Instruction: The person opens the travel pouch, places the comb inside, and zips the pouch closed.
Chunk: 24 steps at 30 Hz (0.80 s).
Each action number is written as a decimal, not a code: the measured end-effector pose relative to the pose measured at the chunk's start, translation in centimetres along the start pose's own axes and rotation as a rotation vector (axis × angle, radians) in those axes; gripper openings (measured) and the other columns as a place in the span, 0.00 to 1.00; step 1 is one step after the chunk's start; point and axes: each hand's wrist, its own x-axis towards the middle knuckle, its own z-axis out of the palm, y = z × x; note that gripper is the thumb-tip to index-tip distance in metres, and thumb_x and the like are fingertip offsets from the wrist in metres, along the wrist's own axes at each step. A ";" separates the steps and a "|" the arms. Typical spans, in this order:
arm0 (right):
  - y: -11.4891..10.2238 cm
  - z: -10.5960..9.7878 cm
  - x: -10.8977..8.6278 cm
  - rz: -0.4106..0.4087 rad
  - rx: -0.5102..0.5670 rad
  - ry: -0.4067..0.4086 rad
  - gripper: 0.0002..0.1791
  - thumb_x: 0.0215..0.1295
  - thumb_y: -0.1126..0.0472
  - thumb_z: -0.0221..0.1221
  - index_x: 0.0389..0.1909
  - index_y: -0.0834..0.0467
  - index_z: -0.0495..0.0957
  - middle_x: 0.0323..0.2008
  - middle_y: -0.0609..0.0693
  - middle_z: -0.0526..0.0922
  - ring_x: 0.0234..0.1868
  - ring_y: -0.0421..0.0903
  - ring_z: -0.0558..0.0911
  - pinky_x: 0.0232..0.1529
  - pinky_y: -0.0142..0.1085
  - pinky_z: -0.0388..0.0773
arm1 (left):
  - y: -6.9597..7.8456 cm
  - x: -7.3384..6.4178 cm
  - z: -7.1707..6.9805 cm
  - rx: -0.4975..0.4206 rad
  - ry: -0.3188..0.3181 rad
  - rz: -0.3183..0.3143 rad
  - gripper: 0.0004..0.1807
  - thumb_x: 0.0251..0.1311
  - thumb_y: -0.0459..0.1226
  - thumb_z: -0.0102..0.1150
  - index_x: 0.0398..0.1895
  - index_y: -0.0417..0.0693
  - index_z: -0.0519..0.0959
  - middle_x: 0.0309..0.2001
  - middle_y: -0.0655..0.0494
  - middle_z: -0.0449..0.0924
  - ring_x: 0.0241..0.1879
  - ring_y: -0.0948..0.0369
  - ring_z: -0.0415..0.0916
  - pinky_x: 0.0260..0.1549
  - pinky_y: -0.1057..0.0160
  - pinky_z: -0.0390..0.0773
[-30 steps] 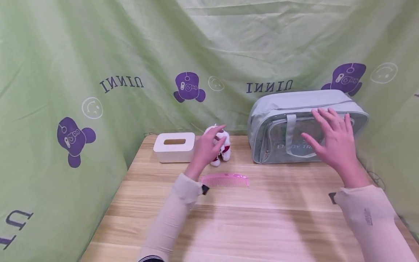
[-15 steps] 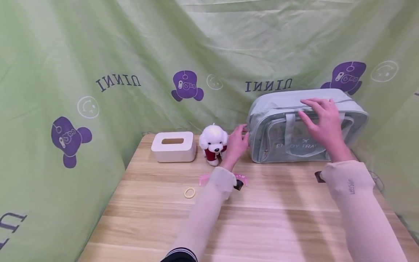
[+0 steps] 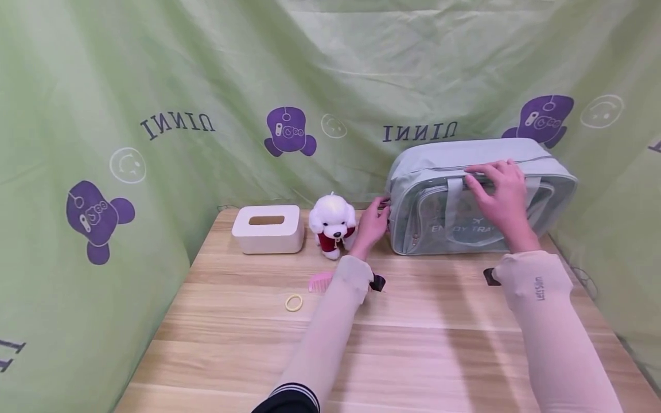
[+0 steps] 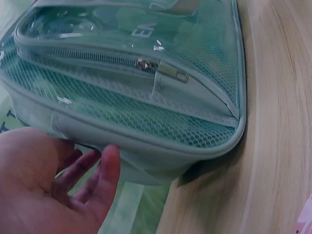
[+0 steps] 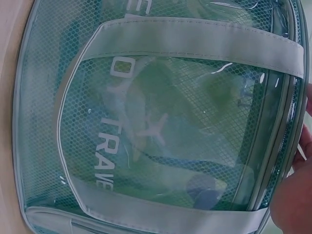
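Observation:
A pale grey-green travel bag (image 3: 465, 155) with clear panels, a front strap and white lettering stands at the back right. At its left end my left hand (image 3: 370, 225) holds the side with curled fingers. Close up in the left wrist view, the left hand (image 4: 53, 180) has its fingertips at the bag's side panel (image 4: 112, 131), below the front pocket's zip; what they pinch is partly hidden. My right hand (image 3: 501, 195) has thumb and fingers at the upper front edge. Its fingers are mostly cut off in the right wrist view beside the front strap (image 5: 195, 41).
A white plush dog (image 3: 330, 212) in red stands left of the left hand. Farther left is a white tissue box (image 3: 265, 236). A pink comb (image 3: 320, 281) lies partly under the left forearm, near a yellow ring-shaped band (image 3: 294, 303). A green curtain (image 3: 232, 57) hangs behind the table.
My left hand has moved right, from in front of the plush dog to the bag's left end. My right hand has shifted left to the top front edge, its fingers drawn closer together.

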 end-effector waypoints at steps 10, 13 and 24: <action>0.0 0.1 -0.1 0.020 0.035 0.023 0.14 0.70 0.60 0.64 0.48 0.66 0.85 0.47 0.69 0.79 0.55 0.64 0.73 0.81 0.54 0.42 | -1.2 0.5 0.3 -0.159 -0.057 -0.008 0.17 0.78 0.36 0.51 0.66 0.45 0.75 0.59 0.46 0.79 0.24 0.59 0.74 0.35 0.41 0.85; 0.0 0.1 -0.1 0.016 0.043 0.037 0.14 0.69 0.60 0.65 0.48 0.67 0.85 0.46 0.68 0.79 0.54 0.63 0.73 0.81 0.54 0.42 | -1.1 0.5 0.4 -0.182 -0.049 -0.007 0.16 0.78 0.34 0.52 0.64 0.43 0.75 0.56 0.45 0.79 0.25 0.63 0.72 0.33 0.45 0.85; -0.1 0.4 -0.2 0.034 0.037 0.050 0.11 0.68 0.63 0.66 0.45 0.67 0.84 0.45 0.69 0.79 0.54 0.63 0.73 0.81 0.55 0.41 | -1.3 0.5 0.6 -0.240 0.001 -0.051 0.08 0.78 0.37 0.51 0.50 0.42 0.75 0.38 0.55 0.73 0.25 0.63 0.71 0.29 0.53 0.80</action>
